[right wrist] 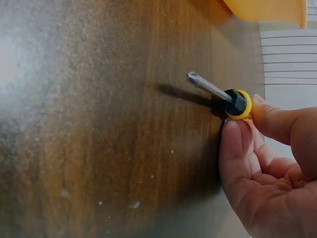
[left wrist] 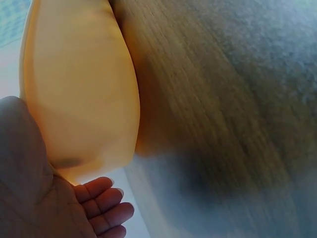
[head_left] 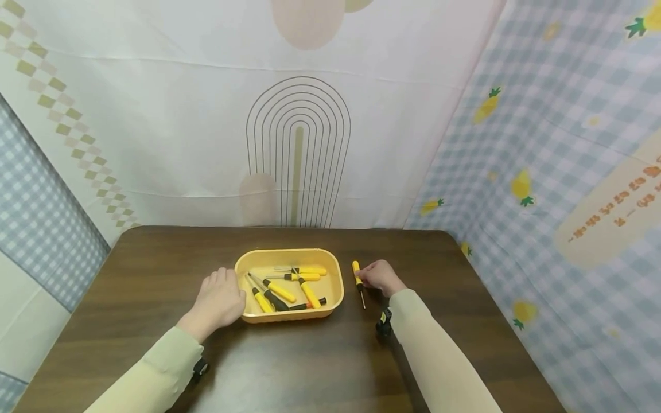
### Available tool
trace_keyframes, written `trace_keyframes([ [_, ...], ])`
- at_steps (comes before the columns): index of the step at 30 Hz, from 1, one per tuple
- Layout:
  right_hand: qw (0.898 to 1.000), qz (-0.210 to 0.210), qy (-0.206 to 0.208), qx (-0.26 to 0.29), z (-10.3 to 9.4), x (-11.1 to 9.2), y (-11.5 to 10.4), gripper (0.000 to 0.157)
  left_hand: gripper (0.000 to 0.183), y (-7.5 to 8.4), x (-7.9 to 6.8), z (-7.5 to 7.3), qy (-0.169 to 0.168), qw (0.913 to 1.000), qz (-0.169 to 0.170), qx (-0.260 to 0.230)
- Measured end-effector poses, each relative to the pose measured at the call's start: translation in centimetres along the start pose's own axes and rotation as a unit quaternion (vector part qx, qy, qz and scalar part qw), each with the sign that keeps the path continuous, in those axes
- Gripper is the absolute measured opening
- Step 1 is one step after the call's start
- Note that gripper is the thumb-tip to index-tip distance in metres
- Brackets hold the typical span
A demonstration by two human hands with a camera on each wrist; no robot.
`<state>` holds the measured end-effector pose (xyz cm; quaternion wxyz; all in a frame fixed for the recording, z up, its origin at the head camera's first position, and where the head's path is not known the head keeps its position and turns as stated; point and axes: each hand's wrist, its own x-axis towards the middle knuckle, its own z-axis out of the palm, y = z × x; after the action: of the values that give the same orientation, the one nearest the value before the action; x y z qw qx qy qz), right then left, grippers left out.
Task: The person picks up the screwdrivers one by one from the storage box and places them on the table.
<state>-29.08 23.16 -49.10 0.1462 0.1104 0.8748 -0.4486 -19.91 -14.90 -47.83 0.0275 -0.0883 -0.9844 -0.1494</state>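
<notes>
While left hand (head_left: 219, 298) grips the tray (head_left: 281, 257) by its left edge, right hand (head_left: 381, 276) pinches a screwdriver (head_left: 359, 284) — just off the right edge.

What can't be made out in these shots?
Head view: part of the tray's left rim, hidden by the left hand.
Head view: orange lettering, too small and cut off by the right edge.
Left wrist view: the tools, hidden by the tray's wall.
Right wrist view: most of the held screwdriver's handle, hidden by its front end and the right hand.

A dark wooden table (head_left: 129, 281) stands before white patterned cloth (head_left: 181, 132) beside blue-checked fabric (head_left: 542, 115).
</notes>
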Motion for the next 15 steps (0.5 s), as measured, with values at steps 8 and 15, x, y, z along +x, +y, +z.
trace_keyframes([
  [8,1.0,0.009,-0.004,-0.003,0.12,0.02,-0.23,0.022,0.034,-0.26,-0.14,0.06,0.011,0.9999,0.003,-0.007],
  [15,1.0,0.004,-0.012,-0.006,0.04,-0.25,-0.06,0.023,0.035,-0.05,-0.41,0.25,0.003,0.9999,0.01,-0.005],
])
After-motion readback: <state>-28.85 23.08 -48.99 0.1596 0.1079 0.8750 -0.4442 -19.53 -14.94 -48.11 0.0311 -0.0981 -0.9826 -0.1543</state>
